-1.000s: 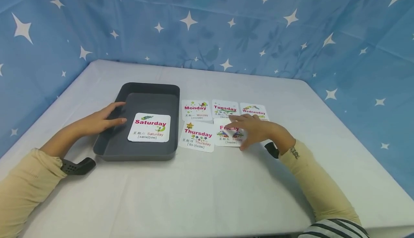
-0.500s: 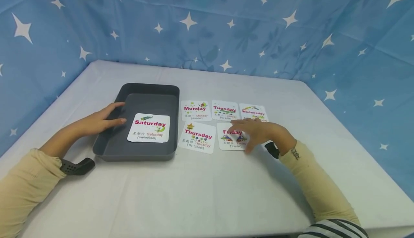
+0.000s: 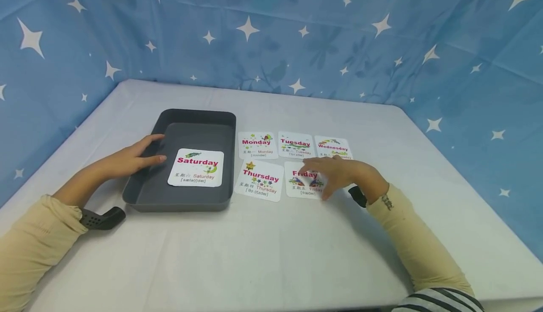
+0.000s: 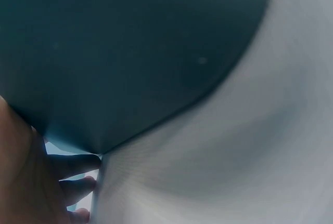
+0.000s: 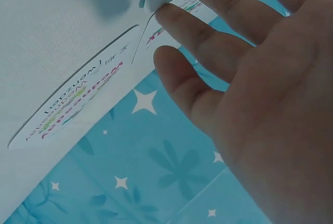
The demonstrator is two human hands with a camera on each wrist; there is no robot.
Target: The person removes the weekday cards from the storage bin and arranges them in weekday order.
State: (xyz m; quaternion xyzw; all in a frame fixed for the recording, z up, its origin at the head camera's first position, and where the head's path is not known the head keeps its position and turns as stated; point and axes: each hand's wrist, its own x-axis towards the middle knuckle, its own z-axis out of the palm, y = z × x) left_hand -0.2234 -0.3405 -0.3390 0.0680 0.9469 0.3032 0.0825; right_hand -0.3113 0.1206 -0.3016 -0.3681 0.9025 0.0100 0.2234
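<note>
My left hand [image 3: 123,162] holds the left rim of a dark grey tray [image 3: 144,199], thumb over its inside. In the left wrist view several fingers lie along the tray's outer wall [image 4: 135,68]. Inside the tray lies the Saturday card [image 3: 196,168]. My right hand [image 3: 335,173] is over the Friday card [image 3: 303,180], covering its right part; its fingers are loosely bent and fingertips touch or nearly touch the card. The Wednesday card [image 3: 333,146] lies just behind that hand. Left of the Friday card is the Thursday card [image 3: 259,180].
The Monday card [image 3: 258,145] and Tuesday card [image 3: 295,145] lie in the back row beside the Wednesday card. A white cloth covers the table [image 3: 254,255]. Behind it hangs a blue curtain [image 3: 271,34] with white stars.
The Friday card has shifted slightly right and toward the front edge, opening a gap from the Thursday card. My right hand has moved slightly with it. The left hand and tray have stayed put.
</note>
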